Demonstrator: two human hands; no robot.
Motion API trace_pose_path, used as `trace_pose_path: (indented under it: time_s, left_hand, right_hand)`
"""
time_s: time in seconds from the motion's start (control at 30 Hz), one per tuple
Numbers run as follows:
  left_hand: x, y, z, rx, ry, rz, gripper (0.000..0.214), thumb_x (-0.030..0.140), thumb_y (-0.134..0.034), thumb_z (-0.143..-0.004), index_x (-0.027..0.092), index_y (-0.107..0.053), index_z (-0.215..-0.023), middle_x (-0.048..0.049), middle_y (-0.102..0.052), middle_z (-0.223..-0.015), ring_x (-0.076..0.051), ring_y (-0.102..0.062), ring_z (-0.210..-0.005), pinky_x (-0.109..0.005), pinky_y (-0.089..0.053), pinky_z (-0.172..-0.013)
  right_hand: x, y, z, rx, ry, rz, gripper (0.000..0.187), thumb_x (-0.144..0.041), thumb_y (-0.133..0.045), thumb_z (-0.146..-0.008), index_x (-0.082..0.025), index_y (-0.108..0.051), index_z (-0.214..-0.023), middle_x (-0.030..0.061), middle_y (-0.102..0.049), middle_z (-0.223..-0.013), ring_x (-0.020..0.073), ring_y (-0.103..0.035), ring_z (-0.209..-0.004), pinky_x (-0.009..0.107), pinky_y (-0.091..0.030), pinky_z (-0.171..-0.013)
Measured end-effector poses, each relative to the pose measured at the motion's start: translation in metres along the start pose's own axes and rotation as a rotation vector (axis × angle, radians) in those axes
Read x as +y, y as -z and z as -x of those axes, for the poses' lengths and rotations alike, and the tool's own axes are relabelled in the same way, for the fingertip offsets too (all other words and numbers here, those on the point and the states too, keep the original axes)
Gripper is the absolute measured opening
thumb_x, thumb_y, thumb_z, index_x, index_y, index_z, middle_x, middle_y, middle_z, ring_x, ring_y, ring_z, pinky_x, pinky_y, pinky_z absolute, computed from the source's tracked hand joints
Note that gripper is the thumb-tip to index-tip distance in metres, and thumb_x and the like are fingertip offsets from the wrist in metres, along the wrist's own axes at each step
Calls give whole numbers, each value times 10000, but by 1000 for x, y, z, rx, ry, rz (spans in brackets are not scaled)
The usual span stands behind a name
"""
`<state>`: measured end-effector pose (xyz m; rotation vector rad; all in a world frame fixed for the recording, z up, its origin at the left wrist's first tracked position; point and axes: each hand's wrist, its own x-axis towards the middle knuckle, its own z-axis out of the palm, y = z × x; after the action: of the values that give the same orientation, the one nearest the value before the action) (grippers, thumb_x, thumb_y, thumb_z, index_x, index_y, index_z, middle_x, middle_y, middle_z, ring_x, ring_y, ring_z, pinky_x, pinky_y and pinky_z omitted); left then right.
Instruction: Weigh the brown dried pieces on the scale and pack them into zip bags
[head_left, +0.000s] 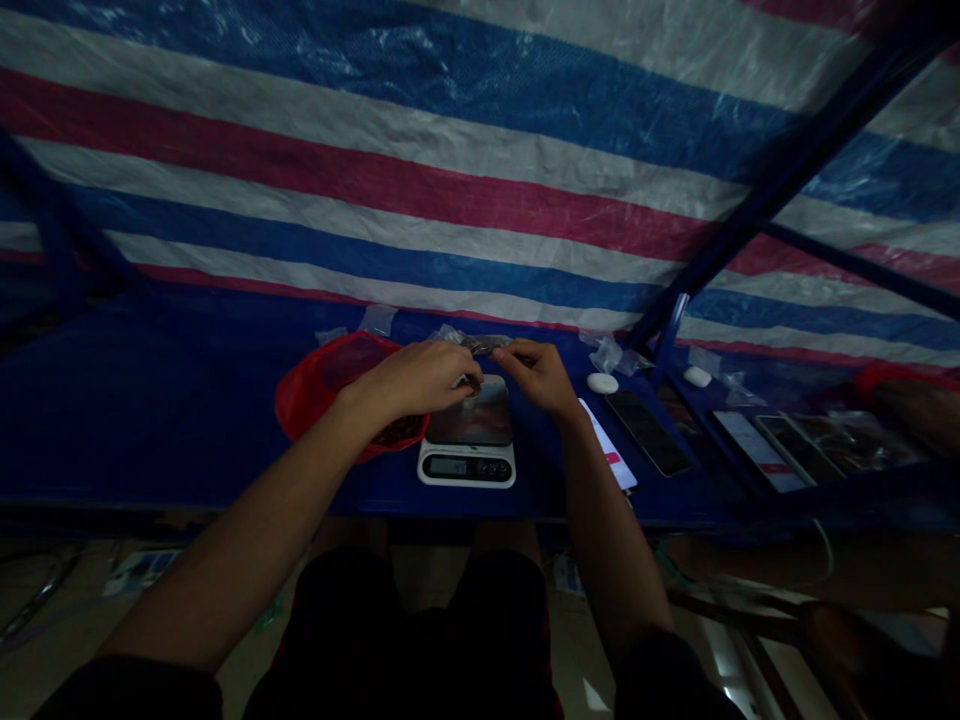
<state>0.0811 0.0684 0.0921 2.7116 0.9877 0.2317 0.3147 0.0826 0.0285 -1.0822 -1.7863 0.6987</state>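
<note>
A small white digital scale (469,468) with a metal top and a lit display stands before me on the blue table. My left hand (431,378) is over the scale's far left part, its fingers curled and closed; what they hold is too dark to make out. Across from it, my right hand (536,370) pinches the edge of a clear plastic bag (480,343) behind the scale. Left of the scale, partly under my left forearm, an open red plastic bag (300,395) holds small dark brown pieces, too dim to name.
Right of the scale lie a lit phone (609,447), a dark phone (646,432) and a white earbud-like case (602,383). Clear bags (607,352) lie along the back. A blue frame post (670,335) rises there. Another person's arm (862,570) and more phones (761,450) are farther right.
</note>
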Motion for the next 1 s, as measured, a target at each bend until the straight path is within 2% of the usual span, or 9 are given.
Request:
trace_pose_path:
  time_s: [0.23,0.33,0.4,0.47,0.53,0.6,0.67,0.8,1.0]
  left_hand:
    - [1,3,6,72,22,-6,322,284,-560,-1018,223,-819,-1200,-93,-804,-1262,-286,-726,-1197,-410,-531,-1037]
    - [-1,9,13,100,35,5,349,257,-522,-1023,222,-809,-1219,-88,-798,-1285,-274,-722,-1206,-397,-513,-1056]
    - [-8,14,23,105,99,16,342,236,-525,-1006,236,-809,-1195,-67,-807,-1267,-261,-728,-1185,-373,-513,-1027]
    - [-20,15,36,49,211,22,317,200,-551,-960,254,-816,-1126,-41,-832,-1172,-242,-751,-1088,-344,-524,-943]
    - [-35,11,49,-77,336,33,312,157,-573,-896,255,-820,-1059,-28,-845,-1063,-224,-766,-953,-320,-528,-847]
    - [-47,3,60,-177,431,46,307,138,-590,-853,228,-822,-1034,-55,-845,-1058,-231,-770,-911,-322,-536,-807]
    - [-54,-8,65,-189,421,39,302,178,-658,-826,205,-813,-1084,-89,-833,-1120,-254,-769,-965,-336,-549,-840]
    - [-53,-22,62,-76,313,18,408,294,-731,-856,202,-760,-1252,-120,-763,-1272,-269,-736,-1108,-350,-541,-944]
    - [-51,-30,51,-104,208,-4,147,226,-678,-896,209,-776,-1005,-98,-756,-1157,-231,-732,-944,-341,-525,-839]
  right_hand:
    - [4,0,1,-6,6,-20,526,-715,-733,-901,-201,-835,-853,61,-764,-850,206,-640,-750,330,-469,-683]
    - [5,0,1,-10,-4,-11,524,-709,-734,-902,-198,-841,-872,61,-770,-838,206,-642,-739,332,-471,-681]
    - [5,0,1,-1,-14,-9,518,-703,-736,-902,-197,-849,-897,67,-779,-842,216,-655,-753,337,-483,-692]
    - [5,0,1,14,-21,-10,512,-695,-740,-901,-195,-854,-916,74,-788,-849,227,-669,-771,344,-493,-704]
    - [5,-1,0,17,-24,-5,505,-685,-740,-904,-193,-851,-904,78,-791,-851,229,-672,-771,346,-492,-706]
    - [5,-1,0,1,-24,6,495,-674,-735,-912,-192,-845,-889,79,-795,-861,225,-675,-767,346,-489,-709]
    - [6,-1,0,-21,-26,18,491,-666,-728,-919,-189,-841,-885,77,-800,-867,224,-678,-764,346,-488,-710]
    - [7,-2,0,-40,-32,27,484,-658,-718,-925,-190,-840,-896,71,-804,-870,228,-679,-766,346,-482,-705]
    - [7,-3,0,-36,-45,29,477,-656,-728,-916,-192,-841,-896,69,-799,-858,220,-661,-743,341,-466,-685]
